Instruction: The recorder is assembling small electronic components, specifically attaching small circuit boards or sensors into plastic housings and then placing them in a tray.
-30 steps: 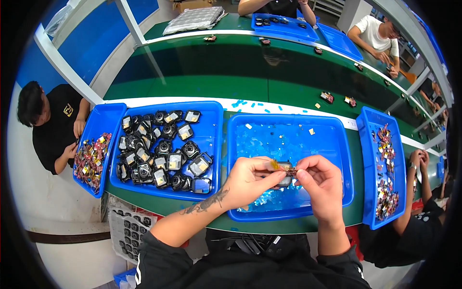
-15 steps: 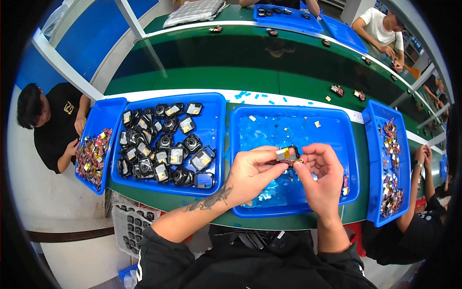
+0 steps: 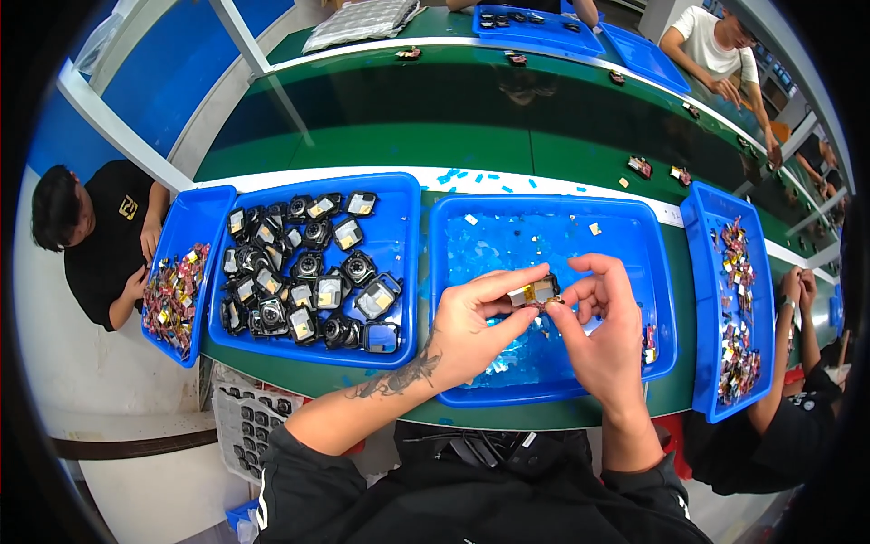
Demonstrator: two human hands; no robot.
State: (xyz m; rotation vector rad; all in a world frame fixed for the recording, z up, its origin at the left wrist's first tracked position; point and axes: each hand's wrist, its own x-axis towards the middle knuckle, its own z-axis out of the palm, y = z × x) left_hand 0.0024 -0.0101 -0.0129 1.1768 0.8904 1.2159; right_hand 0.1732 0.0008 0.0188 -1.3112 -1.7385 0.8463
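Observation:
Between my two hands is a small black device housing (image 3: 546,289) with a silver and yellow inner part. My left hand (image 3: 471,322) grips it, thumb below and fingers along the top. Against its right end, the thumb and a fingertip of my right hand (image 3: 603,331) pinch at a small piece, which the fingers mostly hide; the other fingers are curled. Both hands are over a blue tray (image 3: 625,240) with shiny blue film pieces and a few small pale scraps on its bottom.
To the left, a blue tray (image 3: 399,245) carries many black housings. Narrow blue trays with loose red and yellow electronic parts stand at the far left (image 3: 224,204) and right (image 3: 761,299). Beyond runs a green conveyor (image 3: 390,118) with scattered assemblies. Co-workers sit around.
The housing has tilted between my fingers, so more of its black side shows. My left fingers have moved up over it. Across the conveyor, a co-worker's arm has reached out to the right.

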